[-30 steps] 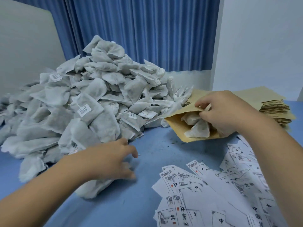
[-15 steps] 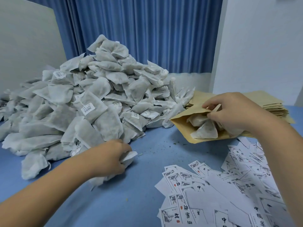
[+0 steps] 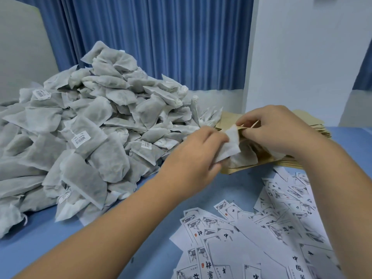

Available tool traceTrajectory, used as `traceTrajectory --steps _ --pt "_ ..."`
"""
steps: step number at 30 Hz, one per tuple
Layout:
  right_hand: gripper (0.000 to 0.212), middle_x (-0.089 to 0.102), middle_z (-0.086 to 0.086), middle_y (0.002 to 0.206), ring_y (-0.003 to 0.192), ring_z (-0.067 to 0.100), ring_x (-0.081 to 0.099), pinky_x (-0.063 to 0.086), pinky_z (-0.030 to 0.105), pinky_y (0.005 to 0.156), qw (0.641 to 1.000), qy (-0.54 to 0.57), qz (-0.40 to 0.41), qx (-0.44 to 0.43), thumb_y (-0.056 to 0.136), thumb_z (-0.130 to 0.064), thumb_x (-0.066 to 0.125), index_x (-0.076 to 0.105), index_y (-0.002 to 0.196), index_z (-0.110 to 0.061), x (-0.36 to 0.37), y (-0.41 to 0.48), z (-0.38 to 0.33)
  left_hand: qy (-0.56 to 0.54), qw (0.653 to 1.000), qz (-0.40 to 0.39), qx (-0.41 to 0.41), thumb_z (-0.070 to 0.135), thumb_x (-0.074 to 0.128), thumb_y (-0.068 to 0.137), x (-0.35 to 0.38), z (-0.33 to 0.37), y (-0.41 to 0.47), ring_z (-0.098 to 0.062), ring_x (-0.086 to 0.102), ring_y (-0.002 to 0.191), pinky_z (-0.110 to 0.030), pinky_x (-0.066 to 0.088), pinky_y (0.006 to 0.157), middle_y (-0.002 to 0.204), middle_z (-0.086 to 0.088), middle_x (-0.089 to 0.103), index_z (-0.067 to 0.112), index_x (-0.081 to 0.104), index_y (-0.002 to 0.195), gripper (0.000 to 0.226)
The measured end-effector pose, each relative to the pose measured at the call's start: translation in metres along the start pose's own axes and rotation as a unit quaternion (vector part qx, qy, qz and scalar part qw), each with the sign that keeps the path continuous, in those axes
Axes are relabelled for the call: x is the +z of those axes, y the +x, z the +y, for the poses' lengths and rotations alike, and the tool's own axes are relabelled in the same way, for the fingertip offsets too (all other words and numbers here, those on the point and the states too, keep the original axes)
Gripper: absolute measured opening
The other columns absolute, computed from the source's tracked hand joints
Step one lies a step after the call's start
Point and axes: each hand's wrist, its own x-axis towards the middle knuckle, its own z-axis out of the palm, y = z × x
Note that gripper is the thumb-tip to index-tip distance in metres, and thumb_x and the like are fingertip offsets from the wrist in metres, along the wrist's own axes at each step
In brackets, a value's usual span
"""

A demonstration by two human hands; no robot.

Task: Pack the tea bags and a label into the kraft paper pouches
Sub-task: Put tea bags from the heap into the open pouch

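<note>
A big heap of grey-white tea bags (image 3: 96, 137) covers the left of the blue table. My left hand (image 3: 193, 158) grips one tea bag (image 3: 229, 143) and holds it at the mouth of an open kraft paper pouch (image 3: 241, 168). My right hand (image 3: 275, 129) pinches the pouch's upper edge and keeps the mouth open. Other tea bags lie inside the pouch, partly hidden by my hands. White printed labels (image 3: 251, 238) lie scattered at the front right.
A stack of flat kraft pouches (image 3: 314, 125) sits behind my right hand, at the table's far right. Blue curtains (image 3: 161, 41) and a white wall (image 3: 302, 57) close off the back. Bare blue table (image 3: 157, 198) shows between the heap and the labels.
My left hand picked a tea bag from the front of the heap and carried it right to the pouch mouth. My right hand stayed on the pouch's edge.
</note>
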Motion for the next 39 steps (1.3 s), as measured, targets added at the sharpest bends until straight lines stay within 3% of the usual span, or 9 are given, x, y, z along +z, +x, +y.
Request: traceTrajectory --steps 3,8,16,21,24,27,30,33,39 --pt "0.028 0.064 -0.02 0.084 0.079 0.004 0.057 0.038 0.012 0.064 0.999 0.013 0.029 0.003 0.084 -0.017 0.06 0.07 0.081 -0.043 -0.002 -0.001 0.0 0.038 0.996 -0.025 0.082 0.001 0.067 0.078 0.016 0.01 0.014 -0.036 0.061 0.09 -0.047 0.053 0.061 0.106 -0.019 0.063 -0.002 0.065 0.107 0.029" --pt "0.026 0.071 -0.006 0.103 0.093 0.013 0.06 0.043 0.024 0.079 0.997 -0.001 0.073 0.001 0.086 -0.014 0.057 0.075 0.098 -0.028 -0.003 0.001 -0.001 0.111 0.982 0.018 0.15 0.0 0.064 0.079 0.043 0.016 0.037 -0.033 0.059 0.071 -0.043 0.048 0.058 0.077 -0.016 0.064 -0.001 0.07 0.083 0.006" --pt "0.03 0.068 -0.008 0.113 0.096 0.002 0.053 0.033 0.005 0.072 0.994 0.04 0.098 -0.018 0.088 -0.012 0.055 0.075 0.104 -0.03 -0.013 0.0 -0.003 0.153 0.972 -0.142 -0.105 0.017 0.056 0.091 0.065 0.022 0.082 -0.026 0.059 0.074 -0.03 0.033 0.052 0.07 0.003 0.046 0.017 0.06 0.095 0.005" --pt "0.032 0.066 -0.011 0.117 0.111 0.013 0.056 0.047 0.032 0.094 0.992 0.016 0.128 -0.004 0.092 -0.015 0.052 0.072 0.107 -0.036 -0.01 0.002 0.001 0.062 0.975 -0.202 -0.064 0.016 0.049 0.095 0.074 0.024 0.096 -0.034 0.056 0.112 -0.041 0.045 0.093 0.111 -0.014 0.06 0.005 0.053 0.125 0.032" --pt "0.039 0.066 -0.009 0.118 0.109 0.017 0.057 0.048 0.036 0.094 0.992 -0.007 0.121 0.042 0.09 -0.012 0.048 0.072 0.107 -0.037 -0.011 0.002 0.01 -0.069 0.985 -0.156 -0.001 0.012 0.049 0.092 0.062 0.03 0.083 -0.031 0.059 0.095 -0.042 0.048 0.081 0.102 -0.011 0.062 0.007 0.06 0.112 0.023" --pt "0.038 0.069 -0.005 0.11 0.098 0.02 0.061 0.052 0.036 0.088 0.989 -0.003 0.119 0.084 0.084 -0.01 0.052 0.074 0.1 -0.036 -0.017 0.002 0.018 -0.051 0.998 0.013 0.037 0.015 0.054 0.088 0.049 0.026 0.068 -0.027 0.059 0.086 -0.044 0.049 0.072 0.091 -0.004 0.064 0.012 0.067 0.103 0.019" --pt "0.036 0.07 -0.006 0.106 0.094 0.02 0.062 0.053 0.035 0.084 0.988 -0.003 0.119 0.102 0.082 -0.01 0.055 0.074 0.096 -0.037 -0.021 0.001 0.021 0.007 0.994 0.067 -0.083 0.037 0.066 0.085 0.043 0.017 0.066 -0.023 0.053 0.099 -0.041 0.05 0.077 0.108 -0.001 0.055 0.024 0.059 0.123 0.041" --pt "0.037 0.068 -0.007 0.109 0.092 0.02 0.062 0.054 0.035 0.083 0.985 0.004 0.126 0.115 0.083 -0.009 0.056 0.073 0.099 -0.037 -0.025 0.0 0.026 0.047 0.964 -0.105 -0.241 0.043 0.058 0.087 0.047 0.004 0.08 -0.026 0.053 0.109 -0.039 0.048 0.087 0.129 0.0 0.043 0.036 0.039 0.139 0.055" --pt "0.024 0.06 -0.01 0.102 0.088 0.011 0.052 0.038 0.024 0.068 0.986 -0.091 0.104 0.088 0.087 -0.018 0.061 0.068 0.102 -0.035 -0.036 -0.002 0.021 -0.354 0.873 -0.13 -0.31 0.033 0.044 0.099 0.06 -0.003 0.089 -0.021 0.07 0.07 -0.034 0.061 0.058 0.083 -0.003 0.071 0.043 0.069 0.096 0.027"
